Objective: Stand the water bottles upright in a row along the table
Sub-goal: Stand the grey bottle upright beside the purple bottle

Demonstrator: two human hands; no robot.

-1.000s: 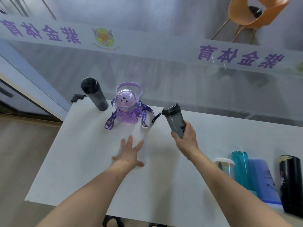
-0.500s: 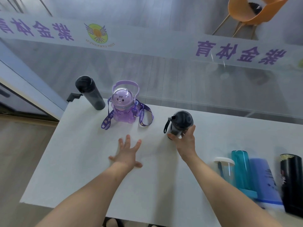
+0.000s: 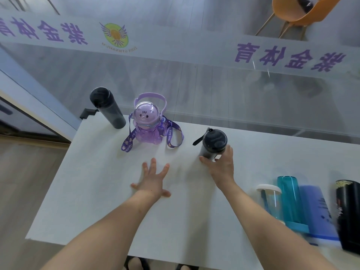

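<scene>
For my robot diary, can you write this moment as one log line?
right hand: grips grey bottle, upright on table | left hand: flat, empty | row: three bottles

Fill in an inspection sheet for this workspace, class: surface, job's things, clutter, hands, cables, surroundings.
Surface: white table, mostly bare in the middle.
Job's things: tall black bottle, purple bear bottle and grey bottle stand upright along the far edge; clear bottle, teal bottle, blue bottle and black flask lie at the right.
Clutter: nothing seen.
Hands: left hand open, flat on the table; right hand gripping the grey bottle.
Cables: nothing seen; only the purple strap on the bear bottle.
Surroundings: glass wall with purple lettering, orange chair beyond.
</scene>
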